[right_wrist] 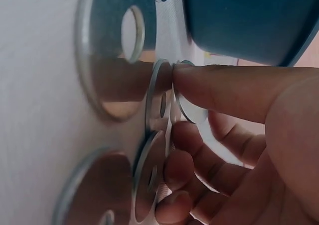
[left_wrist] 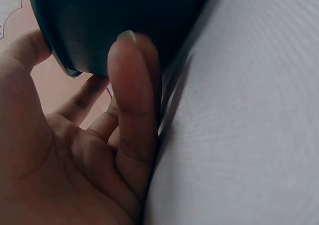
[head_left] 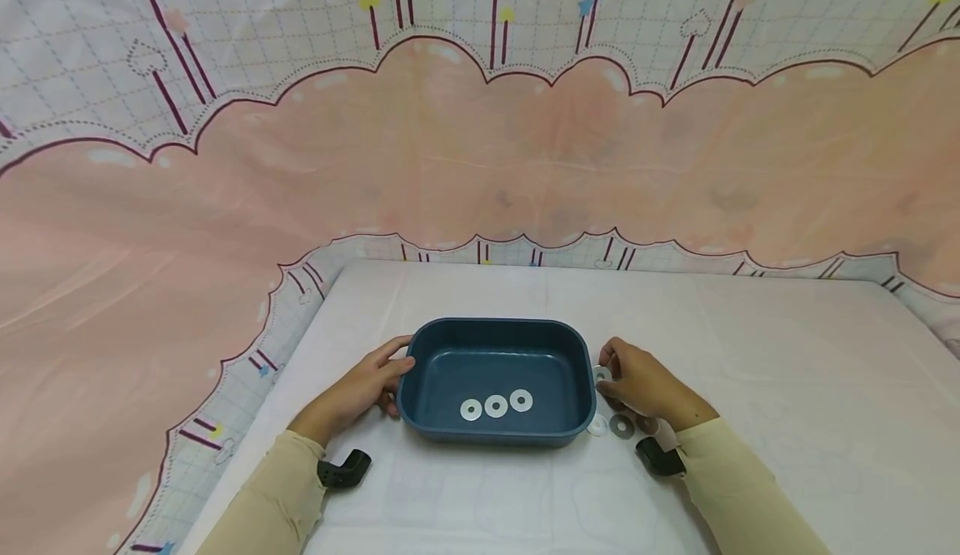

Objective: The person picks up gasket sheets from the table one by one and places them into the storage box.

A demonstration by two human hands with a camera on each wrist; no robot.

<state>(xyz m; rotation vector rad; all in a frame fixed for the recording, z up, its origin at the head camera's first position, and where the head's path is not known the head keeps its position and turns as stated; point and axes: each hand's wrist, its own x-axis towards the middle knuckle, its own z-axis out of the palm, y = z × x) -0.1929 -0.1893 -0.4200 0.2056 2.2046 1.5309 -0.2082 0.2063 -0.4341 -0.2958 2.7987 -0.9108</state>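
A dark blue rectangular tray [head_left: 495,436] stands on the white table, with three flat metal washers [head_left: 496,406] in a slanting row on its floor. My left hand [head_left: 367,384] grips the tray's left end, thumb at the rim; in the left wrist view the fingers [left_wrist: 132,85] lie against the outer wall. Just right of the tray, my right hand [head_left: 645,380] pinches a washer [right_wrist: 192,108] between thumb and fingers, one edge tipped up from the table. Beside it lie several more washers [head_left: 621,427], partly hidden by the hand in the head view.
The white-covered table [head_left: 787,355] extends on both sides of the tray. A patterned peach and white cloth [head_left: 525,163] hangs behind it and along the left. Black wrist devices [head_left: 345,469] are on both forearms.
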